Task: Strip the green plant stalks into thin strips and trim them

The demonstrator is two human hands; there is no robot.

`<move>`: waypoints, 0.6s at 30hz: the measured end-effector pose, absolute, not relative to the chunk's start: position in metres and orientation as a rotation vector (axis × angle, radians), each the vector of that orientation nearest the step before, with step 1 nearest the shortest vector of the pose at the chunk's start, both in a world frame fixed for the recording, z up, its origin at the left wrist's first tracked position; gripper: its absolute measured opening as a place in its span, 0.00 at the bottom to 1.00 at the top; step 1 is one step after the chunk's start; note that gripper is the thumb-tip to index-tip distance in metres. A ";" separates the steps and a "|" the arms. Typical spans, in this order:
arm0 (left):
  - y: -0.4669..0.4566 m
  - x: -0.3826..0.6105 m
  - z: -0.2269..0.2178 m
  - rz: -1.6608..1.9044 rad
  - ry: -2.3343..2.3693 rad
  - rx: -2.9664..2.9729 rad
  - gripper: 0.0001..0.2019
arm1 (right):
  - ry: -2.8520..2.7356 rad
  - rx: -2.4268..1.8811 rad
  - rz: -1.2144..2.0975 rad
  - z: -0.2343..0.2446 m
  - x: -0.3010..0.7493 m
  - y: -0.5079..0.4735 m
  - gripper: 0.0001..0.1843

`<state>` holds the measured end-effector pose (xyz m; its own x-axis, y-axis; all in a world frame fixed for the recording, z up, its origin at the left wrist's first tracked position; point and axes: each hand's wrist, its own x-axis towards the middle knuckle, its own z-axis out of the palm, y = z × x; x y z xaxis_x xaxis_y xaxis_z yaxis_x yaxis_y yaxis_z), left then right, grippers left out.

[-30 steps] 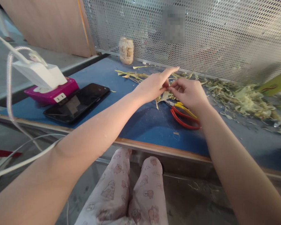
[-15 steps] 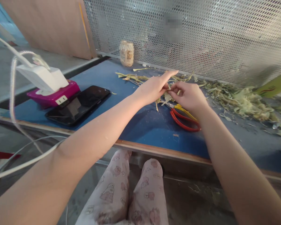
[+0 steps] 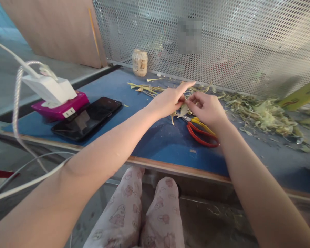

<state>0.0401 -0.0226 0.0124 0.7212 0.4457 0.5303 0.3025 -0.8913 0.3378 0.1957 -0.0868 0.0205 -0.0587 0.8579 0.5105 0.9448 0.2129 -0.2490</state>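
Note:
Above the blue tabletop my two hands meet, fingertips nearly touching. My left hand (image 3: 167, 100) pinches with thumb and curled fingers while its index finger stretches out to the right. My right hand (image 3: 205, 105) pinches from the other side. Between them is a pale dried leaf strip (image 3: 184, 110), its lower end hanging down; the exact grip is partly hidden by the fingers. Scissors (image 3: 203, 136) with red and yellow handles lie just below my right hand. Long dry stalks (image 3: 144, 88) lie behind and left of my left hand.
A heap of pale shredded leaves (image 3: 271, 115) spreads at the right, beside a yellow-green packet (image 3: 302, 94). A jar (image 3: 140, 63) stands at the back near the perforated metal screen (image 3: 155, 31). On the left are a black phone (image 3: 88, 119), a purple power strip (image 3: 59, 106) and cables.
The view has shifted slightly, and things sit a little lower in it. Both hands stay together at nearly the same place, still pinching the leaf strip.

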 end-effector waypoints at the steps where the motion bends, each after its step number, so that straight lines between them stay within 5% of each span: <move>1: -0.023 0.040 0.012 0.917 0.598 2.700 0.29 | -1.934 -1.671 -0.216 0.021 0.196 -0.087 0.11; 18: -0.025 0.040 0.013 0.880 0.544 2.728 0.30 | -2.030 -1.682 -0.277 0.021 0.199 -0.087 0.09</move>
<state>0.0395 -0.0248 0.0132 0.7516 0.4117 0.5154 0.2774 -0.9062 0.3192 0.1988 -0.0875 0.0211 -0.1238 0.8652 0.4859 0.9639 0.2213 -0.1483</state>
